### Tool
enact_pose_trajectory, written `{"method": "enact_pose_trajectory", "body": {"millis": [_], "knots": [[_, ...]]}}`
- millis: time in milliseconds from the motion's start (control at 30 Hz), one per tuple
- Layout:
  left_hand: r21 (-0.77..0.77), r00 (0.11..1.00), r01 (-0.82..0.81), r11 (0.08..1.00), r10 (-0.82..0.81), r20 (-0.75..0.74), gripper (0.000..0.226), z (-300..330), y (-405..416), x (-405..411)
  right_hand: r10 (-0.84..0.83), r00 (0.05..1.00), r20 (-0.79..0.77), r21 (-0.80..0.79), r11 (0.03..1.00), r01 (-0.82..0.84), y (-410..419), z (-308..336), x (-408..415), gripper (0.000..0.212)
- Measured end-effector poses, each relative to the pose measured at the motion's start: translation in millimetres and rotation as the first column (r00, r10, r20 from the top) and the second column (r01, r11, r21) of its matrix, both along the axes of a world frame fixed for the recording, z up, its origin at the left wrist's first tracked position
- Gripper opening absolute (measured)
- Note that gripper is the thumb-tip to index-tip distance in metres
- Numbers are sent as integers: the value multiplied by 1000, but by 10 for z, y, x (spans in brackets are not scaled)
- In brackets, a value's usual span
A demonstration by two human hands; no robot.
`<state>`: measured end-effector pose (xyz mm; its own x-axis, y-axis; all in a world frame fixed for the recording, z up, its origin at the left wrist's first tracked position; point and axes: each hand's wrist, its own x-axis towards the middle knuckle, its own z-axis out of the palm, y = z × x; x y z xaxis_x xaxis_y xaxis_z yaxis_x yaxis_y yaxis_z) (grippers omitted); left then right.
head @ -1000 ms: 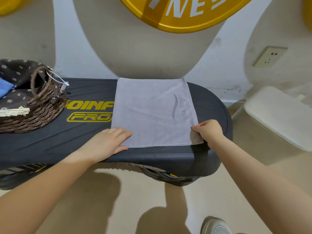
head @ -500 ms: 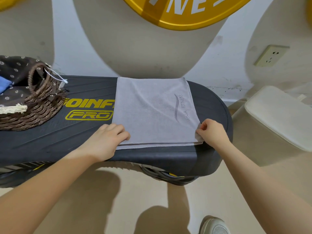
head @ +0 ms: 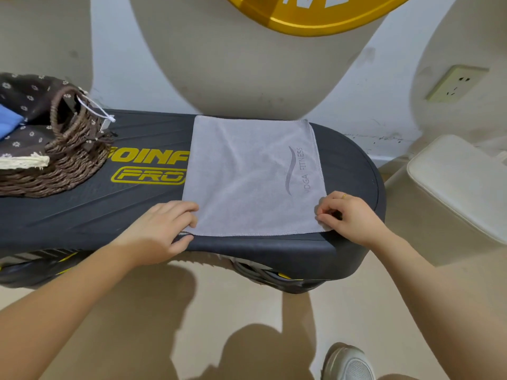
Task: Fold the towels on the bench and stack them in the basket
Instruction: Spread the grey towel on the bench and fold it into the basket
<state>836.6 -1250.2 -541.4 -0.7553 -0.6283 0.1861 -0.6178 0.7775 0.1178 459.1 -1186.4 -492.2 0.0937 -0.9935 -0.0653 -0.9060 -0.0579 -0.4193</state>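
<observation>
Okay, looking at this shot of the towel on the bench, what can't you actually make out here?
Head view only:
- Brown woven wicker basket: cut off by the left edge; the blue cloth inside shows only partly.
- Black plastic bench: yellow lettering runs under the grey folded towel.
- Round yellow wall sign: cropped by the top edge.

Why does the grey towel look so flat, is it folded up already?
Folded at least once, not finished: the grey towel lies flat on the bench, with a second layer's edge peeking out along its right side and at the near left corner.

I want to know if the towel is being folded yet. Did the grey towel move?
No. The grey towel lies flat as before, its left edge covering the end of the yellow PRO lettering on the bench.
</observation>
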Motion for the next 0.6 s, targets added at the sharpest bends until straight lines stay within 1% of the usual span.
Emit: {"method": "enact_pose_trajectory", "body": {"millis": [67,167,200,233,300,367,433,467,533,600], "knots": [[0,1000,7,1000,-7,-14,18,15,-5,39,52,998,-42,64,997,-49,-36,73,5,13],[-15,998,39,999,-40,-58,13,45,-84,32,106,980,-166,184,980,-75,-79,117,11,37],[-42,997,57,997,-59,-51,13,35,-121,29,117,973,-201,215,974,-73,-89,122,25,41],[-57,997,68,996,-70,-38,18,32,-144,28,123,968,-220,226,971,-72,-88,123,37,41],[-64,994,105,992,-107,-29,35,42,-184,33,132,959,-252,199,976,-82,-70,126,55,34],[-49,990,136,989,-138,-26,43,93,-226,46,139,943,-302,152,984,-96,-51,136,66,28],[-38,987,161,986,-161,-8,43,116,-254,37,147,917,-370,139,985,-102,-37,154,99,27],[-54,986,164,985,-165,-22,37,115,-264,23,159,896,-414,150,983,-105,-38,170,134,26],[-42,992,127,991,-128,-13,16,143,-243,-2,195,850,-489,187,975,-116,-53,192,208,23],[53,998,58,997,-59,18,38,161,-208,-54,194,843,-501,208,973,-101,-78,202,233,22]]}}
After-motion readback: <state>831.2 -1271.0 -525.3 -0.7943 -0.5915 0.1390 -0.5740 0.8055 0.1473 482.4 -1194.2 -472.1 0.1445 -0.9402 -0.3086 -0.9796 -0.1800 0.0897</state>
